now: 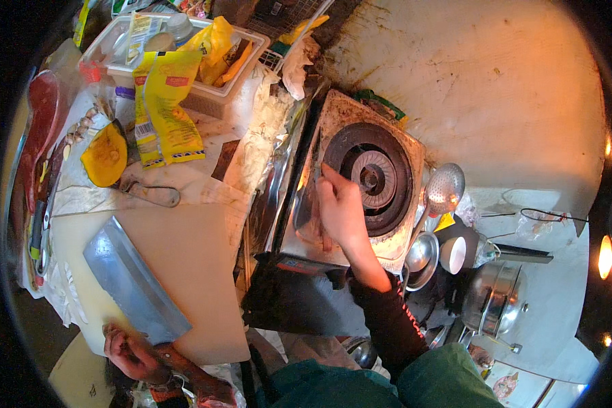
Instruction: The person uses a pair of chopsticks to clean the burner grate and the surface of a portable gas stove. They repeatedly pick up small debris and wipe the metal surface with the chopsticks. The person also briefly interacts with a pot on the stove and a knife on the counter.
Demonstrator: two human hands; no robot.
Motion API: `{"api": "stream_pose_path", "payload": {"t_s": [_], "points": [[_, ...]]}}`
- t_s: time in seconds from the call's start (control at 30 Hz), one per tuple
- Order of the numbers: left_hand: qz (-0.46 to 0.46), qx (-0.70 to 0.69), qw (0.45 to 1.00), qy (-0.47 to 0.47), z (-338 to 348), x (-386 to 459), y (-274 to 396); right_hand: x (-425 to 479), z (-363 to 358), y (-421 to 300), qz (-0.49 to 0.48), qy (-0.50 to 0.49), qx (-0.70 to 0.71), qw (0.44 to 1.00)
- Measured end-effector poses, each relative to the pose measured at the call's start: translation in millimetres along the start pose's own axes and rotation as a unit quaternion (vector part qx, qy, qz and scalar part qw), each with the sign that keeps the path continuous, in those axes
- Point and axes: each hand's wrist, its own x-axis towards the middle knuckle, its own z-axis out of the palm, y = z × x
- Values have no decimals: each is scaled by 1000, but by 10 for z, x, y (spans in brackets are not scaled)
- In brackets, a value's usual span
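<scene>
My right hand (340, 206), in a dark sleeve, is over the left side of a gas stove (316, 224). Its forefinger points toward the rim of the round burner (375, 178); whether the fingers pinch anything is hidden. Lower left, my left hand (131, 353) has curled fingers at the near edge of a pale cutting board (209, 285). On that board lies a broad cleaver (135, 283), its blade slanting down toward the left hand. A dark handle-like shape lies beside the left wrist; I cannot tell whether the hand touches it.
Beyond the board are a cut pumpkin piece (103, 155), garlic (81, 126), a yellow packet (167, 109) and a plastic bin (199, 99). A dark red ladle (41, 117) lies far left. Right of the stove are a skimmer (444, 187), a white bowl (453, 255) and a lidded pot (494, 298).
</scene>
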Motion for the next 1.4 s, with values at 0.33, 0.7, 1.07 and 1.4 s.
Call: {"api": "stream_pose_path", "payload": {"t_s": [0.33, 0.7, 1.07, 1.4], "points": [[10, 30, 999, -6, -7, 54, 99, 81, -92, -203, 79, -48, 90, 992], [10, 24, 1000, -10, -18, 52, 89, 121, -133, -315, 117, -79, 86, 986], [13, 7, 1000, -15, -36, 3, 2, -200, -77, -195, 104, -71, 42, 991], [7, 2, 1000, -4, -29, 17, 38, -521, -18, 28, 76, -75, 17, 994]]}}
